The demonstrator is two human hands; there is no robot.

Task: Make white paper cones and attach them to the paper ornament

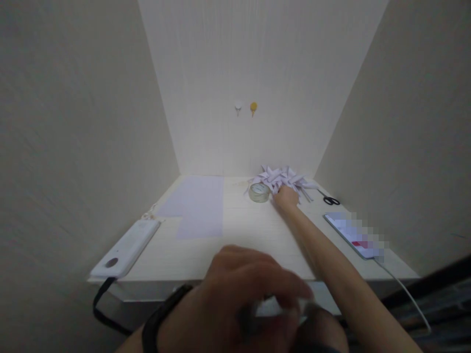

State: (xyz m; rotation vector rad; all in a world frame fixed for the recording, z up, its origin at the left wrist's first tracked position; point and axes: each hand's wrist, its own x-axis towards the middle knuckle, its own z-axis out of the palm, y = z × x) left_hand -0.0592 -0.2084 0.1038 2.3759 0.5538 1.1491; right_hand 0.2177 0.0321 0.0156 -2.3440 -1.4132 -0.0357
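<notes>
Your right hand rests, fingers curled, on the pile of folded paper pieces at the desk's far edge; the left hand is blurred, grip unclear. Reaching carelessly could knock the tape roll or scatter pieces.

My pale desk carries lilac paper, a tape roll, folded paper pieces, scissors, a phone and a power bank.

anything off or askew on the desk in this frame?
Nothing spilled or damaged. The folded paper pieces lie in a loose heap at the back, where the right hand reaches beside the tape roll. The white device sits at the desk's front-left edge, strap hanging over. The left hand is too blurred to judge.
</notes>
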